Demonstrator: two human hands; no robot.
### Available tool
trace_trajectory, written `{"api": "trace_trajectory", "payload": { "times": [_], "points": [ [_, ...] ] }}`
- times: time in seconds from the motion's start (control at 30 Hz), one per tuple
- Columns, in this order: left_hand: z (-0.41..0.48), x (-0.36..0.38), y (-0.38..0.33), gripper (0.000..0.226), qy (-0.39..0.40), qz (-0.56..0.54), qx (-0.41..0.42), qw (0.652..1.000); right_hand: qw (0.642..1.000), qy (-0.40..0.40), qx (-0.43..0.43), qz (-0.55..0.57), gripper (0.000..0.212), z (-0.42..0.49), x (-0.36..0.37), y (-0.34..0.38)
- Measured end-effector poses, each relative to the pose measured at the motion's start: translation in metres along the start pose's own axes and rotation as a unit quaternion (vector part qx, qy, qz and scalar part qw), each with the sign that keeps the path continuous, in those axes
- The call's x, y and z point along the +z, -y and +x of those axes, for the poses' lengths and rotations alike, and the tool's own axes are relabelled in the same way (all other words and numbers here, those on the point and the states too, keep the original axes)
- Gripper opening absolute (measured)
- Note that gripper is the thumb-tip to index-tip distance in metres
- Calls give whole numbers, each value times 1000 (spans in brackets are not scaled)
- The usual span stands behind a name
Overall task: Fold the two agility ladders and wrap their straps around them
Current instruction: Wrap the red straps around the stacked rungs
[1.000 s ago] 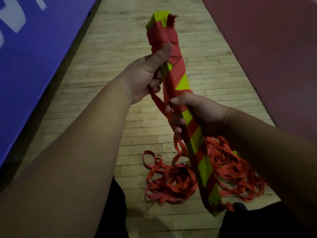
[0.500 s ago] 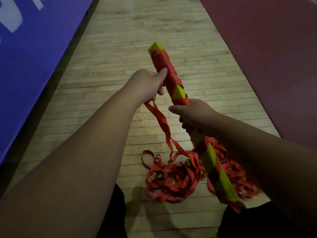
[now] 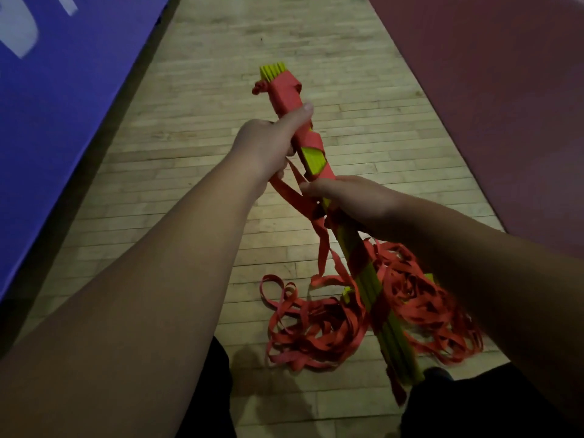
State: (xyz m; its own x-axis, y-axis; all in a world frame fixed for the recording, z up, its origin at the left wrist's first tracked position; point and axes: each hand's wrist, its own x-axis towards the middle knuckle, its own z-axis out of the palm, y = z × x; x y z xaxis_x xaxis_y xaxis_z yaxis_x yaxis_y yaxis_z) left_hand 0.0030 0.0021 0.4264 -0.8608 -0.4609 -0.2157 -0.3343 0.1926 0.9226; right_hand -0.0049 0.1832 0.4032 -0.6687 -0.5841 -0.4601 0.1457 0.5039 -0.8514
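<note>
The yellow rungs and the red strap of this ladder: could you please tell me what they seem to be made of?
Yellow rungs: probably rigid plastic, smooth and matte; they run straight, with crisp flat ends stacked at the top. Red strap: likely woven fabric webbing, matte; it lies in limp, twisted loops on the floor.

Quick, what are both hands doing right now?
Left hand: closed, gripping the folded ladder near its top end.
Right hand: closed, gripping the same ladder lower down.
</note>
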Motion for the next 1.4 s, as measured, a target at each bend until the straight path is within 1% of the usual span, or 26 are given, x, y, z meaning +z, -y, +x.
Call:
{"api": "trace_trajectory", "payload": {
  "times": [0.03,0.13,0.23,0.27,0.3,0.43,0.5,0.57,0.63,0.73,0.83,0.97,1.07,1.23,1.33,1.4],
  "points": [
    [-2,-2,-2,59,7,-26,7,1000,999,14,-11,38,44,-1,-2,2],
    [-10,-3,-14,50,34,-110,25,993,985,80,-52,147,40,-8,-9,6],
    [-17,-1,-22,50,60,-177,33,982,956,175,-24,236,60,-13,-9,6],
    [-17,-1,-22,50,63,-178,40,981,946,200,-15,254,63,-14,-8,5],
    [-16,-2,-23,50,65,-165,48,983,944,207,-11,257,64,-15,-6,6],
    [-6,-9,-17,56,33,-8,79,996,966,148,-13,213,58,-11,-6,4],
    [-3,-11,-13,61,12,67,90,994,974,131,-1,185,53,-7,-6,1],
    [-1,-10,-10,66,2,119,94,988,982,97,11,162,55,-4,-5,-4],
    [0,-9,-8,73,-8,158,86,984,989,51,11,140,57,-2,-1,-6],
    [-1,-6,-6,79,-28,205,74,976,995,-15,2,102,55,-2,7,-5],
    [-3,0,-3,77,-30,246,63,967,995,-82,2,48,51,0,13,-6],
    [-1,9,-4,73,-39,287,36,957,989,-140,16,-54,50,3,18,-6],
    [3,10,-4,73,-25,286,32,957,984,-155,22,-81,50,4,18,-7],
    [5,4,-5,69,5,187,12,982,987,-147,33,-58,57,10,15,-6],
    [6,-1,-4,79,42,158,12,987,990,-131,31,-42,55,10,15,-5],
    [7,-3,-1,83,53,142,1,988,994,-109,27,-16,50,9,13,-5]
  ]
}}
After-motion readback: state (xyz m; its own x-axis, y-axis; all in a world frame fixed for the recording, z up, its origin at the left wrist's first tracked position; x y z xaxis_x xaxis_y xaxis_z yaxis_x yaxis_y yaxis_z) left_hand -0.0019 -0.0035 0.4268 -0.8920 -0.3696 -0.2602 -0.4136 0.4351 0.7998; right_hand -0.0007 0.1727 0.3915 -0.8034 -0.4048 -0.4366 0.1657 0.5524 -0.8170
